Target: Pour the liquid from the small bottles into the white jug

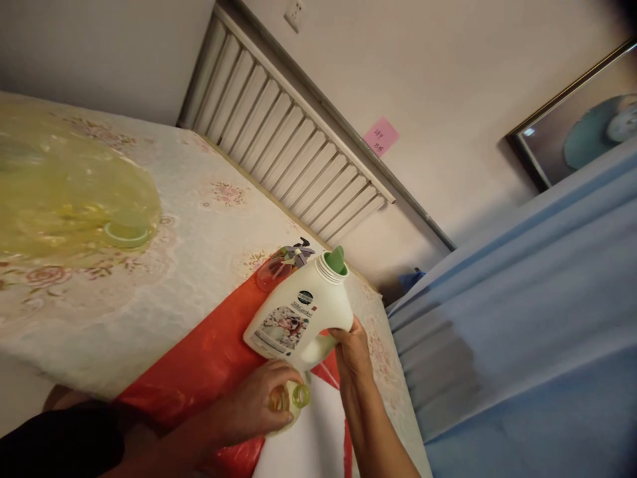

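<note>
Jug (309, 312) is held by its handle in the right hand (354, 348), above the red sheet (199, 355); the small bottle (293, 398) is clasped in the left hand (259, 401), just beside. Both being uncapped, any tilting is best kept slow.

In dim light, the framed picture (580, 119) catches glare.

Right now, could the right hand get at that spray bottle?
Probably not as things stand: the right hand is holding the white jug, which seems to block the way to the spray bottle. The left hand is occupied too, gripping a small bottle.
</note>
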### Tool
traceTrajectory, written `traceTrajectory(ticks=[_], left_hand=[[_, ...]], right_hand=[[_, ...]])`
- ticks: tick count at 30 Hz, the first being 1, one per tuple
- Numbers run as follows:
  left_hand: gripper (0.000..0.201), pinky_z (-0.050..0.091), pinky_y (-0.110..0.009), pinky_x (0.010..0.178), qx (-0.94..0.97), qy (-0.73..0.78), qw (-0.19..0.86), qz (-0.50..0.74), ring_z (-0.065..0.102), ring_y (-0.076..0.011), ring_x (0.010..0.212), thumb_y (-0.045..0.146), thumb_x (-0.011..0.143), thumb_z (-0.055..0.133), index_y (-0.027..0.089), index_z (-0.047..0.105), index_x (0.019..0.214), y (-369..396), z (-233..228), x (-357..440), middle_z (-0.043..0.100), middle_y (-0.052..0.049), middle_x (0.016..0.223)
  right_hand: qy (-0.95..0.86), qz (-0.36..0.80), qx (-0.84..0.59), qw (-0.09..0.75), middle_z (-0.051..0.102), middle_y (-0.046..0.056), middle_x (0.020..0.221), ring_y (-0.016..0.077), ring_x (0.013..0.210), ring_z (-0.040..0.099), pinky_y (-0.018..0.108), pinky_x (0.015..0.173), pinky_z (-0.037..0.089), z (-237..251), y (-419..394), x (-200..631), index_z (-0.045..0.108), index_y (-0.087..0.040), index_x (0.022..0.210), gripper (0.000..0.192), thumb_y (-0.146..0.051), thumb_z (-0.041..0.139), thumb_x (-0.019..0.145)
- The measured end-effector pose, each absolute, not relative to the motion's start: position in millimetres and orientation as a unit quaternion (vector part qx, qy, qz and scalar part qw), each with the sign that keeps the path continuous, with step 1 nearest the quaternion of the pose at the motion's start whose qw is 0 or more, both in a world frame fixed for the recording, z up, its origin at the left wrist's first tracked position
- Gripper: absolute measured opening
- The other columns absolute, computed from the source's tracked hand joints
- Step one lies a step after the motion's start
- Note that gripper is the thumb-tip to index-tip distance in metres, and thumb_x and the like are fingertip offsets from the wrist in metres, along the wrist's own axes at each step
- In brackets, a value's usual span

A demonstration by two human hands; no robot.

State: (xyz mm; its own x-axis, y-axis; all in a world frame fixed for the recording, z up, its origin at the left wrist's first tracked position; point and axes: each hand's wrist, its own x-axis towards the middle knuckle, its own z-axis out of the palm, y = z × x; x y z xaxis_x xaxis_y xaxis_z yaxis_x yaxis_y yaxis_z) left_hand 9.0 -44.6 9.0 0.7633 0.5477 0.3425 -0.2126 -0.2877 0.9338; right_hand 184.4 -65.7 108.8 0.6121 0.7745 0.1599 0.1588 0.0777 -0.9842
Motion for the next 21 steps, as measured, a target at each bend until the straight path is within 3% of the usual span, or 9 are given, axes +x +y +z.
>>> traceTrajectory(ticks=[8,15,18,21], left_hand=[[0.031,0.047,-0.027,0.082,0.753,0.122,0.567,0.312,0.060,-0.0183,0.090,0.009,0.060,0.065,0.025,0.065,0.087,-42,14,8,0.066,0.002,0.092],[0.033,0.047,-0.026,0.079,0.754,0.119,0.575,0.294,0.060,-0.0176,0.087,0.008,0.060,0.062,0.023,0.065,0.089,-41,16,10,0.064,0.001,0.091],[0.036,0.047,-0.027,0.084,0.753,0.134,0.583,0.274,0.060,-0.0185,0.092,0.008,0.062,0.059,0.022,0.065,0.094,-40,17,10,0.065,0.000,0.097],[0.039,0.047,-0.030,0.089,0.753,0.159,0.582,0.263,0.060,-0.0201,0.098,0.009,0.063,0.058,0.021,0.064,0.100,-40,17,9,0.065,-0.002,0.103]], right_hand=[[-0.360,0.308,-0.587,0.657,0.071,-0.003,0.077,0.0142,0.062,0.060,0.025,0.060,0.048,77,-42,159,0.065,-0.018,0.089,0.036,-0.010,0.062,0.054],[-0.376,0.287,-0.590,0.654,0.070,-0.003,0.080,0.0149,0.069,0.060,0.024,0.064,0.049,63,-41,156,0.063,-0.017,0.092,0.034,-0.011,0.065,0.058],[-0.403,0.286,-0.593,0.635,0.071,-0.001,0.087,0.0181,0.078,0.063,0.027,0.069,0.051,65,-48,166,0.065,-0.018,0.095,0.038,-0.015,0.072,0.058],[-0.471,0.240,-0.647,0.550,0.071,0.005,0.104,0.0223,0.093,0.065,0.031,0.079,0.052,66,-63,190,0.064,-0.020,0.109,0.046,-0.024,0.074,0.065]])
